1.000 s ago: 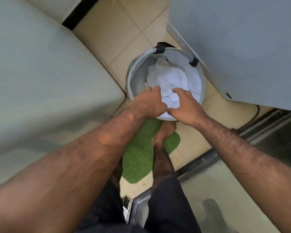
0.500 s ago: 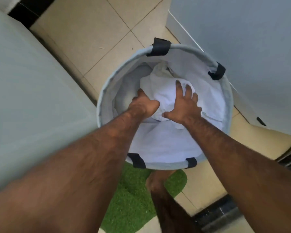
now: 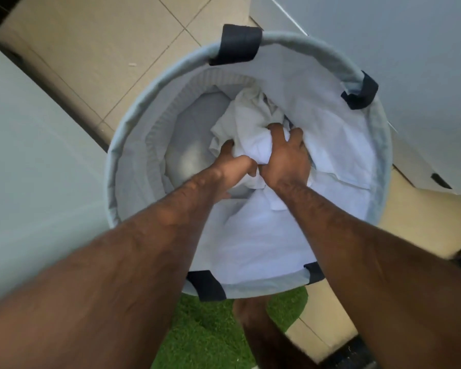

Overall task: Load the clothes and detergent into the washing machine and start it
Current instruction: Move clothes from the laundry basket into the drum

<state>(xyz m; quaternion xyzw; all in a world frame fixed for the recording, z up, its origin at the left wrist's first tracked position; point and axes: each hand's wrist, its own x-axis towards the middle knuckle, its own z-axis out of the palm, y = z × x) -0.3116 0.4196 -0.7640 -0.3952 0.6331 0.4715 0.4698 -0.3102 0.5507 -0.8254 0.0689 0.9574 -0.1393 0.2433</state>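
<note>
White clothes (image 3: 253, 137) lay bunched deep inside the round fabric basket (image 3: 111, 169), which stood on the tiled floor (image 3: 91, 49). The right hand (image 3: 288, 155) gripped the bunch with curled fingers. The left hand (image 3: 232, 166) clutched its near edge, fingertips buried in cloth. Probable hazard: a partial hold on so slack a bundle could let a trailing piece catch the rim or fall onto the green mat (image 3: 210, 331).

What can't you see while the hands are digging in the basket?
All in the head view:
- Fingertips of the left hand and right hand: mostly buried in the white clothes they grip.
- What lies under those clothes: covered by cloth and hands inside the basket.
- Left panel and right panel: cut off by the edges; no door or buttons show.
- Detergent: not in view.
</note>
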